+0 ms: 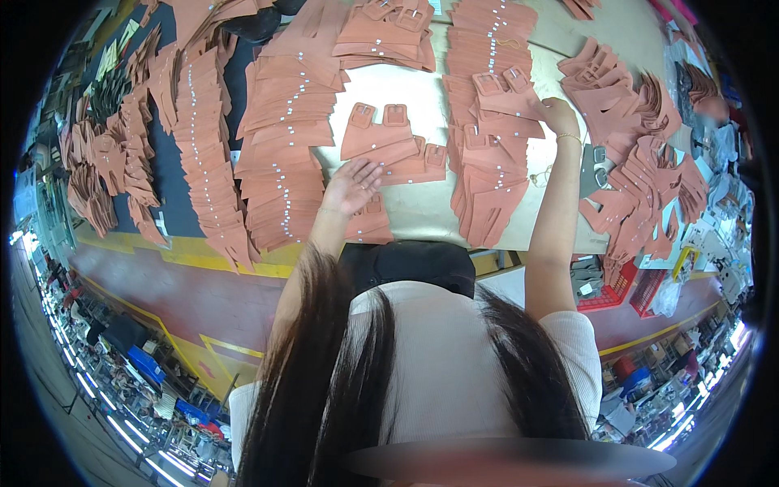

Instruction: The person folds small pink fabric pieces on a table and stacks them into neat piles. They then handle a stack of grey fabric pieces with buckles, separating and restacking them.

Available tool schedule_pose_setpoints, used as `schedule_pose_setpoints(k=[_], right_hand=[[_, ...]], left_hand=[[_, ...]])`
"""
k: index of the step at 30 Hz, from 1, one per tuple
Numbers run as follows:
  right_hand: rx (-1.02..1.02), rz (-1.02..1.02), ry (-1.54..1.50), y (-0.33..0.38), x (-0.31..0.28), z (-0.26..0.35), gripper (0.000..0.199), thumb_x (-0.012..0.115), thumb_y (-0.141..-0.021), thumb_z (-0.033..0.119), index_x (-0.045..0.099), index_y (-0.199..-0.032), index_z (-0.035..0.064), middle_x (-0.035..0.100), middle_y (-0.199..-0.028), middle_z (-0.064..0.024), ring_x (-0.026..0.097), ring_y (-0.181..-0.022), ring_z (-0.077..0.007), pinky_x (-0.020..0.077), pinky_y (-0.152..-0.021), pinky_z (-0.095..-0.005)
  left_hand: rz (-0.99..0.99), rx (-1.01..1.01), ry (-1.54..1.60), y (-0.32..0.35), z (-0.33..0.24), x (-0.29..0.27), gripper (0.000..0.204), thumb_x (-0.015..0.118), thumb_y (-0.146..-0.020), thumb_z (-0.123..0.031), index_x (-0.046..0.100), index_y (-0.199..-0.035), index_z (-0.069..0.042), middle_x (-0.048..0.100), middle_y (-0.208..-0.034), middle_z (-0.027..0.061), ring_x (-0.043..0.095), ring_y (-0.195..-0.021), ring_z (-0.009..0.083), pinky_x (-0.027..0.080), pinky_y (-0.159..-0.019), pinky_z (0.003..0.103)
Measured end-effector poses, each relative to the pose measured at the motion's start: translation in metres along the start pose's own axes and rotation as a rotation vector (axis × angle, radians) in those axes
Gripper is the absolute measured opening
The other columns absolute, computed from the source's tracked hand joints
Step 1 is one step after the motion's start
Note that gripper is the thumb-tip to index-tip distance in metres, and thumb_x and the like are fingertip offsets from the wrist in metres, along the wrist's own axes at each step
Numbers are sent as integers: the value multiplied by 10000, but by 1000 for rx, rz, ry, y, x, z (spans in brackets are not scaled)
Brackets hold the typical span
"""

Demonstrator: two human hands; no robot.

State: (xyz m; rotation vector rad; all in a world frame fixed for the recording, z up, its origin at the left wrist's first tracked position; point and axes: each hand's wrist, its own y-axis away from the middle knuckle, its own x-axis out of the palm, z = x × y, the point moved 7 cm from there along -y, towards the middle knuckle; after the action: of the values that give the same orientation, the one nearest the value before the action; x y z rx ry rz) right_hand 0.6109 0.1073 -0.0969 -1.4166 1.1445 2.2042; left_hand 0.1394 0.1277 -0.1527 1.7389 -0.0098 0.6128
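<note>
My left hand (355, 187) is turned partly palm up, fingers stretched out and apart, at the lower edge of a salmon-coloured leather-like piece with two covered square buckles (377, 140). Nothing shows in its grasp. My right hand (561, 118) is closed at the right end of another two-buckle piece (511, 103), which lies over a long overlapping stack of salmon-coloured pieces (491, 191). Its fingertips are partly hidden. Between my hands, a further buckle piece (414, 166) lies partly under the one near my left hand.
Overlapping rows of salmon-coloured pieces with small white stickers (284, 146) cover the table's left side. More buckle pieces (381, 36) lie at the far middle. Looser heaps (641, 183) are on the right. A red crate (613, 288) stands below the table's right edge.
</note>
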Motion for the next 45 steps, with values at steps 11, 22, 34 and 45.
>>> schedule_pose_setpoints(k=[11,22,34,45], right_hand=[[-62,-114,-97,21,-36,26,364,620,-761,334,654,-928,12,673,-762,-133,666,-702,-206,491,-688,-333],[-65,-165,-144,40,-46,49,299,618,-761,294,668,-925,49,658,-904,-178,623,-889,-340,472,-790,-405],[-126,-150,-285,68,-62,72,296,586,-745,258,639,-860,-9,675,-726,-140,672,-704,-254,497,-683,-334],[-387,238,-1193,162,-60,153,159,631,-843,162,504,-850,65,550,-690,48,472,-576,-26,373,-510,-198]], left_hand=[[-120,-88,-49,-11,16,-31,246,459,-920,-230,533,-1044,-30,585,-883,76,565,-799,215,469,-728,347],[-38,-184,-128,-7,69,-22,261,463,-920,-245,539,-1058,-36,586,-920,85,571,-846,223,460,-732,350],[-98,-65,35,-26,106,14,347,543,-904,-200,452,-1204,-49,425,-1275,136,468,-1145,268,406,-943,386],[258,45,71,38,98,33,129,592,-836,-46,591,-965,-50,612,-968,67,586,-918,186,479,-873,374]])
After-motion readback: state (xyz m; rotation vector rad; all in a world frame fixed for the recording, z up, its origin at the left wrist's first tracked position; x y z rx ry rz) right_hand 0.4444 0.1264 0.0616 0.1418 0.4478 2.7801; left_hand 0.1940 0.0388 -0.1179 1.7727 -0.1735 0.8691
